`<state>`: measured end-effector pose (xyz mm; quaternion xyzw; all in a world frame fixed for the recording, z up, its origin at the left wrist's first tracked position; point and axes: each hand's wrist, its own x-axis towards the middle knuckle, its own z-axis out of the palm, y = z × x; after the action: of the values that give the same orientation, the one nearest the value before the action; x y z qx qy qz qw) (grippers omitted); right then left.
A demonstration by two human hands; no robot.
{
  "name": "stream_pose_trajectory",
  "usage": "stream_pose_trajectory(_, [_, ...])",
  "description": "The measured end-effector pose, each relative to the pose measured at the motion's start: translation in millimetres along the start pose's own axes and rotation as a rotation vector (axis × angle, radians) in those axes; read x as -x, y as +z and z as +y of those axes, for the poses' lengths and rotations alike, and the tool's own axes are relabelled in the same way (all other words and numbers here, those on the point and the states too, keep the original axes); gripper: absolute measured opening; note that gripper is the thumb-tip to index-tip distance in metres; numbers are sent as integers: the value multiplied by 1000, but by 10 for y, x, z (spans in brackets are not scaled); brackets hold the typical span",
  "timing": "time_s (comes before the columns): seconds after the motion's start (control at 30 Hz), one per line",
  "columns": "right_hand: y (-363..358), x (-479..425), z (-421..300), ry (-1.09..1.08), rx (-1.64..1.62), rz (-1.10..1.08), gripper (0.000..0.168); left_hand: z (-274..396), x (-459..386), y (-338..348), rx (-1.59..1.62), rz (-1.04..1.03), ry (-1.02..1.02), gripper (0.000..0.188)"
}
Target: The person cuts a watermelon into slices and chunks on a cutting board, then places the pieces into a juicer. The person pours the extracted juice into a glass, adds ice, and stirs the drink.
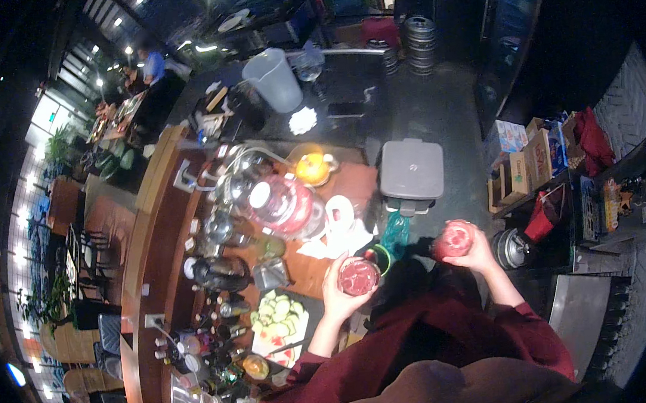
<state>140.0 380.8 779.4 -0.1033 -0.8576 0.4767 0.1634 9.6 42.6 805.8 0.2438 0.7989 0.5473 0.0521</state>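
Note:
My left hand [338, 296] is closed around a glass of red drink [358, 276] with ice, above the edge of the wooden counter. My right hand [474, 250] grips another glass of red drink [454, 239], held out over the floor side, to the right of my body. Beyond the left glass stand a large glass jar of red liquid [286, 204] with a white lid and a white jug [339, 211] on white cloths. Cut fruit lies on a white cutting board [305, 333] to the left of my left forearm.
A grey lidded bin [412, 170] stands ahead on the floor. An orange-filled bowl [312, 168], a square metal container [271, 273] and many bottles crowd the counter. Cardboard boxes [536, 155] fill a shelf at right, near a steel keg [510, 249]. People sit at a far table.

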Motion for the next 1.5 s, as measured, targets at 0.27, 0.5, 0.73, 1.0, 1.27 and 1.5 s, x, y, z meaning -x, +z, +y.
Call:
stream_pose_trajectory(0.27, [-1926, -374, 932, 127, 224, 300, 70, 360, -1634, 2064, 435, -47, -22, 107])
stream_pose_trajectory(0.5, [-2793, -1211, 1254, 27, 339, 179, 77, 681, -2817, 2887, 370, 80, 17, 102])
stream_pose_trajectory(0.73, [-2387, -2001, 1436, 17, 9, 14, 75, 503, -3076, 2960, 273, 267, -67, 96])
stream_pose_trajectory(1.0, [-1231, -2870, 1333, -528, -106, -619, 81, 356, -1763, 2797, 140, 781, -339, 91])
stream_pose_trajectory(1.27, [322, -2612, 632, -599, -384, -1102, 77, 650, -375, 2459, -132, 1244, -606, 81])
stream_pose_trajectory(1.5, [1712, -1793, 29, -458, -369, -1282, 70, 200, 730, 1798, -373, 1439, -647, 80])
